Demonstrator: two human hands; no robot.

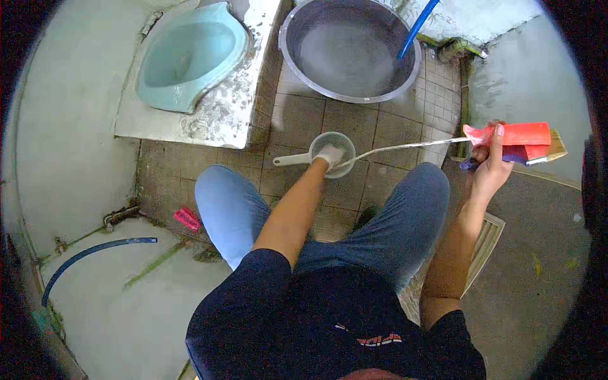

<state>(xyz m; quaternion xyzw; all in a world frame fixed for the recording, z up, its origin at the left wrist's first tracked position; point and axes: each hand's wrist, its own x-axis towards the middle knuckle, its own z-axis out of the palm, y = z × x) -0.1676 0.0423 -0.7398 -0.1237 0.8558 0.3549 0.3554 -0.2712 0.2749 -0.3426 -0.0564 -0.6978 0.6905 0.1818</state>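
Observation:
My left hand (332, 154) reaches down into a pale dipper (293, 160) that stands on the tiled floor between my knees. It looks whitish and blurred in there, so its fingers cannot be made out. A long, thin, pale rod (411, 146) runs from the dipper's rim to a red handle (522, 134), like that of a paint roller; its far end is hidden in the dipper. Out at the right, my right hand (493, 166) is closed round the red handle. With it, the same hand holds a paintbrush (557, 149) with tan bristles and a purple handle.
A large grey tub (286, 41) holds cloudy water, with a blue pipe (418, 28) leaning in it. At the upper left a light-blue squat toilet (171, 101) sits on a raised ledge. A pink packet (187, 218) and a blue hose (95, 249) lie left of me.

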